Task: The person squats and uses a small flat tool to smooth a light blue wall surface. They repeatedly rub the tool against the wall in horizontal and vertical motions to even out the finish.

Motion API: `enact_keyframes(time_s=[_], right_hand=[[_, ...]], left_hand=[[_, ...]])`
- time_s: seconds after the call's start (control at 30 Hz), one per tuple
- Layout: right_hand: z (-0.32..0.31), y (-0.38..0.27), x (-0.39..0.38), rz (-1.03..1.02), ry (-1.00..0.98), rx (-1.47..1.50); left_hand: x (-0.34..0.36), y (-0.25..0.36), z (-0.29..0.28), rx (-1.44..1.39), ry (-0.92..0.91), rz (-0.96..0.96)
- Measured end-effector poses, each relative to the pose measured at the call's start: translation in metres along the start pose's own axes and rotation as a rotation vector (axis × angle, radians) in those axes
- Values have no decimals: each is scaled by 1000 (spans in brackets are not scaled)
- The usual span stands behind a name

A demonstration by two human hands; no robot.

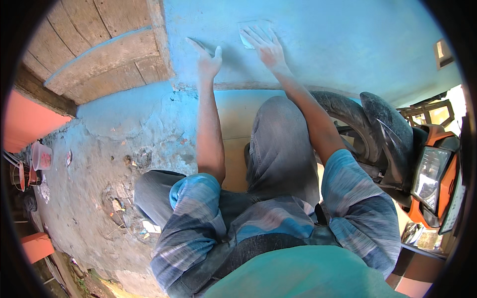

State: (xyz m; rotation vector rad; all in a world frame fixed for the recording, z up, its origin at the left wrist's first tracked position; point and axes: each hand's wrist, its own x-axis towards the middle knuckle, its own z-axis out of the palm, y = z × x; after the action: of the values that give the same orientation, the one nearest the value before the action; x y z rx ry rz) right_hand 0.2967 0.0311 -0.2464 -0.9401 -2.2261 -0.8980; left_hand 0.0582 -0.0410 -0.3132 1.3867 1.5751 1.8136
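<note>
Against the blue wall (338, 44) in front of me, my right hand (268, 52) presses a thin pale square sheet of sandpaper (246, 42) flat with stretched fingers. The sheet's edges show around the fingers; its middle is hidden beneath them. To the left, my left hand (208, 63) is open, thumb apart from the fingers, with nothing in it. Its fingertips are close to the wall; I cannot tell whether they touch. Pale dust coats both hands.
Wooden planks (107, 54) border the wall at upper left. A motorbike's tyre (343, 111) and orange front end (437, 169) stand close on my right. Debris litters the rough concrete floor (89, 184) at left, beyond which sits a clear plastic tub (41, 155).
</note>
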Motion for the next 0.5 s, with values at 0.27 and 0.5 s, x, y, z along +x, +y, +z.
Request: enact_keyframes(time_s=[0.27, 0.5], right_hand=[[6, -2, 12, 77, 77, 53], [-1, 12, 27, 348, 281, 86]], left_hand=[[1, 7, 11, -33, 208, 109], [0, 38, -4, 30, 410, -28]])
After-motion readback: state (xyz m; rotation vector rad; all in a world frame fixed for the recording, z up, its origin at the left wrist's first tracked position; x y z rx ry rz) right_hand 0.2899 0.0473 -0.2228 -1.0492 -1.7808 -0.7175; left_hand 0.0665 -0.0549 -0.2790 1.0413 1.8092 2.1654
